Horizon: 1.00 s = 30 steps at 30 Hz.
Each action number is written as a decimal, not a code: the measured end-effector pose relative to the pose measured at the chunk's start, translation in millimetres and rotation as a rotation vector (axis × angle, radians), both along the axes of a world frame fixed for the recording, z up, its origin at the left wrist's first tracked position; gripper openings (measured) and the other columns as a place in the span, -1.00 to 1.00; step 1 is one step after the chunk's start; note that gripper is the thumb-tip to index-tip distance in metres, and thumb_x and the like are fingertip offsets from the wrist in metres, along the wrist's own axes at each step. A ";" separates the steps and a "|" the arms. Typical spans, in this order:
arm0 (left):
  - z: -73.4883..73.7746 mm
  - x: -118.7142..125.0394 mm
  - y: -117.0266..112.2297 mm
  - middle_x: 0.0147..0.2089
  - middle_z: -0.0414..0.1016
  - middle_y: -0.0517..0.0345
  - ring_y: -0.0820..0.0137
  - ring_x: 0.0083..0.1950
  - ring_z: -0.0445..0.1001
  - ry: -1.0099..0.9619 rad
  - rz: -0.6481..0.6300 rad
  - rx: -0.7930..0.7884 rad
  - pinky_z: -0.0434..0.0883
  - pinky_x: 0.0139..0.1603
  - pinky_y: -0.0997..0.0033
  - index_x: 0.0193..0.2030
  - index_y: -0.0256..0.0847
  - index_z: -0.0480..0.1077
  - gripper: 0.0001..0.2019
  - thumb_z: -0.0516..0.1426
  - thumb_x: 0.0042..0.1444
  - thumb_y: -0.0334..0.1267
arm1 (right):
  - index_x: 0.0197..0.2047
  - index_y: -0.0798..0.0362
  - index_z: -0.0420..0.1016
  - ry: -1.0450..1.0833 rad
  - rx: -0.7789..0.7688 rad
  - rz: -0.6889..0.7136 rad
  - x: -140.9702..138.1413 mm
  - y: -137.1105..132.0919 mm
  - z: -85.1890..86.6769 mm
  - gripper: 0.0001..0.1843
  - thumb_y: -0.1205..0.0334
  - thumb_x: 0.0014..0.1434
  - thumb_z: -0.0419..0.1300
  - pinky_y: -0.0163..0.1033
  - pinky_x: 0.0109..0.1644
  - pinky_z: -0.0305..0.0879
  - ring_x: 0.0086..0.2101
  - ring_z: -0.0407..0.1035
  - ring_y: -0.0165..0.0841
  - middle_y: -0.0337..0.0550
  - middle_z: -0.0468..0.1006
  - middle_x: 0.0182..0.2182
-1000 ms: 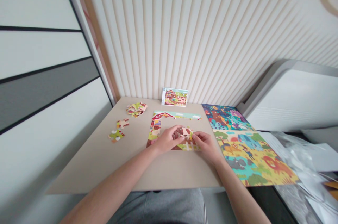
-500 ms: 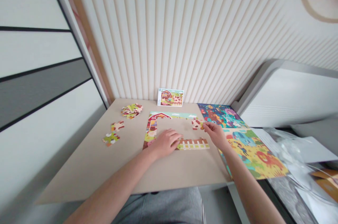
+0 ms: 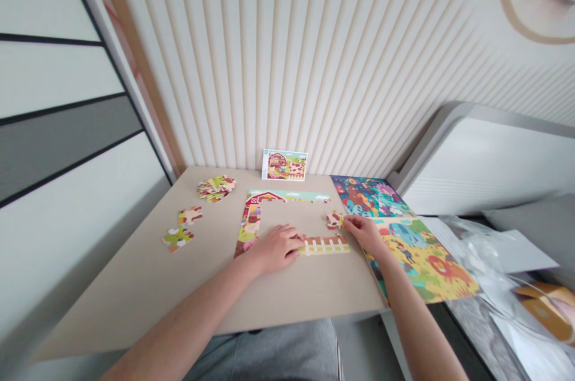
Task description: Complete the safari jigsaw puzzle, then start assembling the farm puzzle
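Note:
My right hand (image 3: 365,232) pinches a puzzle piece (image 3: 335,220) with brown cow spots and a bit of green. The piece is just above the right end of the puzzle's white-fence bottom strip (image 3: 327,245), with a gap between them. My left hand (image 3: 279,248) lies palm down over the lower part of the puzzle frame, fingers loosely stretched, covering part of the bottom row. Joined border pieces form the frame's left side (image 3: 250,226) and its top strip with a red barn (image 3: 268,196). Bare tabletop shows inside the frame.
A picture card (image 3: 284,165) leans against the ribbed wall at the back. On the left lie a piece pile (image 3: 216,188) and loose pieces (image 3: 178,238). Two finished-looking puzzles, dark blue (image 3: 372,196) and yellow (image 3: 424,258), cover the table's right side.
My right hand has brought the cow-spotted piece closer to the fence strip, toward me and slightly right. My left hand stays on the puzzle. The whole view has shifted slightly.

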<state>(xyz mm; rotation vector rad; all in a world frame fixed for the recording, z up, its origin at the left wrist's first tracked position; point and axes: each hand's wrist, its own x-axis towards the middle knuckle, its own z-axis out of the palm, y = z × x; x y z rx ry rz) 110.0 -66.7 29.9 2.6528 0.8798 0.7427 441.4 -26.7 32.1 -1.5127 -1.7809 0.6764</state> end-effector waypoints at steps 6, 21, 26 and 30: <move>1.1 -0.4 -0.3 -0.01 0.52 0.09 0.25 0.04 0.43 0.009 -0.002 -0.018 0.32 0.13 0.20 -0.02 -0.08 0.54 -0.79 0.15 0.26 -0.32 | -0.01 0.15 0.59 -0.046 0.002 -0.018 10.0 -6.4 1.3 -0.45 -0.14 0.19 0.17 -0.28 -0.42 0.13 -0.51 0.27 -0.38 -0.19 0.54 -0.49; 3.7 -0.9 -1.4 0.02 0.51 0.06 0.23 0.06 0.42 0.024 -0.005 -0.024 0.31 0.17 0.17 -0.03 -0.10 0.53 -0.79 0.13 0.26 -0.33 | 0.06 0.05 0.54 -0.093 0.024 0.100 6.0 -8.3 2.3 -0.56 0.01 0.19 0.19 -0.17 -0.20 0.36 -0.36 0.44 -0.29 -0.17 0.61 -0.37; 2.6 -0.8 -1.1 0.02 0.52 0.07 0.24 0.06 0.43 0.019 0.002 -0.022 0.31 0.16 0.17 -0.03 -0.09 0.53 -0.79 0.14 0.25 -0.33 | 0.05 0.05 0.52 -0.119 0.018 0.090 5.4 -8.4 1.3 -0.57 0.02 0.17 0.18 -0.18 -0.22 0.35 -0.38 0.41 -0.30 -0.18 0.60 -0.38; 3.4 -0.7 -1.3 0.01 0.52 0.08 0.25 0.06 0.43 0.013 0.001 -0.028 0.31 0.17 0.18 -0.03 -0.09 0.53 -0.79 0.15 0.24 -0.34 | 0.05 0.05 0.50 -0.166 0.034 0.080 3.4 -9.5 1.4 -0.58 0.04 0.19 0.16 -0.21 -0.26 0.30 -0.42 0.38 -0.33 -0.19 0.57 -0.39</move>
